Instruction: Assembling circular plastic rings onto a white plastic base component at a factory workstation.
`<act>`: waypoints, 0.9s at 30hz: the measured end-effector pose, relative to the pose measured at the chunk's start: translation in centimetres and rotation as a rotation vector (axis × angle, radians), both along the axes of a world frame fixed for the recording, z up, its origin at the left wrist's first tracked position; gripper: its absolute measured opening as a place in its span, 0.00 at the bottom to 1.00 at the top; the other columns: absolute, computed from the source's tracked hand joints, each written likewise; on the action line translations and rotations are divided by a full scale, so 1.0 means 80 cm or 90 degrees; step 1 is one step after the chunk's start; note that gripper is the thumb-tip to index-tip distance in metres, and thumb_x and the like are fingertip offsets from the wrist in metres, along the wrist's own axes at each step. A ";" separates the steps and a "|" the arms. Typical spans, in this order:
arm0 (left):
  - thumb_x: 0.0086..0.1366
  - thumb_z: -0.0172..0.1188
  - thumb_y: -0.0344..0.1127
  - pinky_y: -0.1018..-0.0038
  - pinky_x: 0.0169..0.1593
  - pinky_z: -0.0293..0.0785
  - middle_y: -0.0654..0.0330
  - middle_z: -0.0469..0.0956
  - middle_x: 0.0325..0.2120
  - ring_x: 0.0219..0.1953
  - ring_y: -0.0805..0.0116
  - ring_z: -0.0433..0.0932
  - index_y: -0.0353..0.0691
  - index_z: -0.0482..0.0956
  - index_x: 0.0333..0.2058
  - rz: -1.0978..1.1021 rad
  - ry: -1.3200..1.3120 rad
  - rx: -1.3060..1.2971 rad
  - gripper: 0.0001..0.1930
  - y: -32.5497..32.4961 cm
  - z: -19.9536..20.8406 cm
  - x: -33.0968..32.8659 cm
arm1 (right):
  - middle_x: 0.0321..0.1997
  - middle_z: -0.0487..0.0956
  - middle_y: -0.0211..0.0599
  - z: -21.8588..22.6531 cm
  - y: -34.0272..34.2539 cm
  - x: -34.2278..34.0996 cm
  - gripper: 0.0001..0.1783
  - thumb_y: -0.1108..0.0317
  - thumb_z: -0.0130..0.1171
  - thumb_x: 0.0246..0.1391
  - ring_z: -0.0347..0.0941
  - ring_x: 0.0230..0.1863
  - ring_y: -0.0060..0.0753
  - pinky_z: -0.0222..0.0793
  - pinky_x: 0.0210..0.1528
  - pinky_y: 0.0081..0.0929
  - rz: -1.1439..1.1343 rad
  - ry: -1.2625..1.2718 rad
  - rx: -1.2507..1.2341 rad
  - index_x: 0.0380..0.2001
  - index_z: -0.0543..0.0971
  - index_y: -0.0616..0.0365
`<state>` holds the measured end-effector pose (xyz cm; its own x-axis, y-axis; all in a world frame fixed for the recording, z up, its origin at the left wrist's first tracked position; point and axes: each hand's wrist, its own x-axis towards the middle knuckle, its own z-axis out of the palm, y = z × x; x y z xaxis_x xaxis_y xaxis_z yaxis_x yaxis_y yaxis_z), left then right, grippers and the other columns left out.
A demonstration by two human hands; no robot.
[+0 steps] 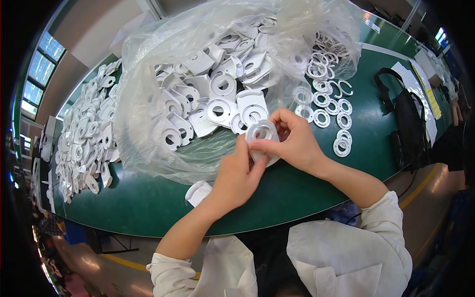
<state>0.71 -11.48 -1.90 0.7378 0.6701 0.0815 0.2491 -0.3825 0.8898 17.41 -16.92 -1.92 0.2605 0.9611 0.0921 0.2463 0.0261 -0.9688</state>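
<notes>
Between both hands I hold a white plastic part with a round ring opening (261, 131), just over the near edge of a clear plastic bag. My left hand (238, 173) grips its lower left side, fingers closed on it. My right hand (296, 141) pinches the upper right, its thumb lying across the front near the ring. Whether the ring there is a separate piece I cannot tell. Beyond my hands, similar white plastic parts (217, 110) lie heaped in the open bag (141, 114). One more white part (198, 193) rests on the table by my left wrist, partly hidden.
A large pile of white parts (81, 141) spreads along the left of the green table (148, 203). Loose white rings (321, 118) lie to the right, below a bag of rings (331, 47). Farther right are a black bag (409, 116) and papers (429, 106).
</notes>
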 end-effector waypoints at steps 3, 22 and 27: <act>0.64 0.56 0.31 0.68 0.30 0.72 0.51 0.79 0.27 0.26 0.61 0.80 0.32 0.63 0.50 -0.012 -0.026 -0.138 0.19 0.011 0.001 -0.009 | 0.26 0.78 0.26 0.013 0.001 0.009 0.12 0.67 0.66 0.50 0.69 0.27 0.11 0.64 0.28 0.13 0.035 -0.065 0.010 0.35 0.78 0.61; 0.72 0.43 0.53 0.65 0.58 0.67 0.43 0.59 0.62 0.61 0.58 0.64 0.32 0.51 0.64 0.578 -0.585 -0.025 0.33 0.161 0.118 -0.142 | 0.33 0.76 0.27 0.023 0.016 0.113 0.10 0.70 0.55 0.59 0.69 0.32 0.16 0.67 0.34 0.15 -0.219 -0.143 0.192 0.43 0.78 0.61; 0.68 0.53 0.41 0.63 0.58 0.66 0.49 0.65 0.59 0.59 0.59 0.67 0.35 0.61 0.60 0.586 -0.281 0.444 0.26 0.155 0.074 -0.130 | 0.42 0.76 0.30 0.023 0.019 0.123 0.16 0.72 0.59 0.55 0.70 0.35 0.17 0.69 0.37 0.17 -0.286 -0.177 0.214 0.48 0.75 0.60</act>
<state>-9.70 0.96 4.00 -0.1661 0.6388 0.7512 0.4065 -0.6497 0.6424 27.26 -15.39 -0.08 0.5544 0.6702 0.4935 0.5463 0.1544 -0.8233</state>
